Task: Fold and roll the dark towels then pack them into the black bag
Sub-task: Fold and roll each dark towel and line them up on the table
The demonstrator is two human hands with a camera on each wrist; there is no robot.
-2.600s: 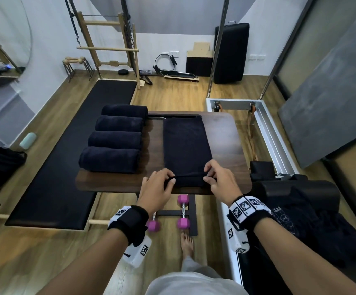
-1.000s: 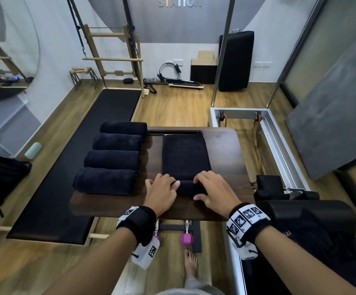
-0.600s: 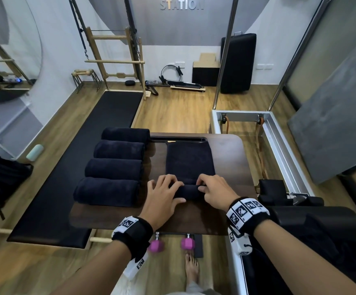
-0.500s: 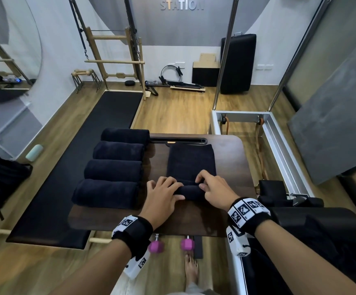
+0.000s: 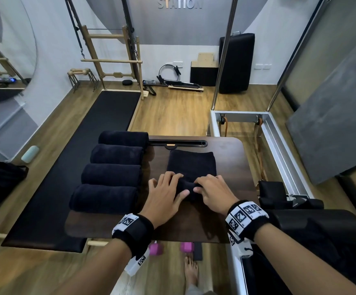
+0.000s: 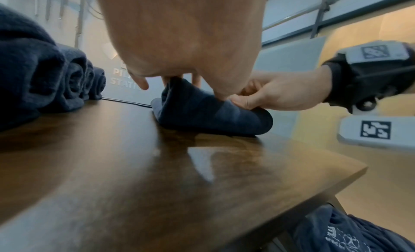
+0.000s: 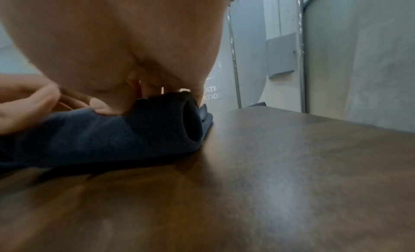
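While four rolled towels lie in a row on the left of the bench, a fifth towel at centre is only part-rolled. Left hand and right hand both grip its roll. Packing appears not yet begun.

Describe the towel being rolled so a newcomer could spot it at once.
Find the dark wooden table. Four rolled towels lie in a row along its left side; the one being rolled lies flat right of them. Only its near end is rolled, under the left hand and right hand.
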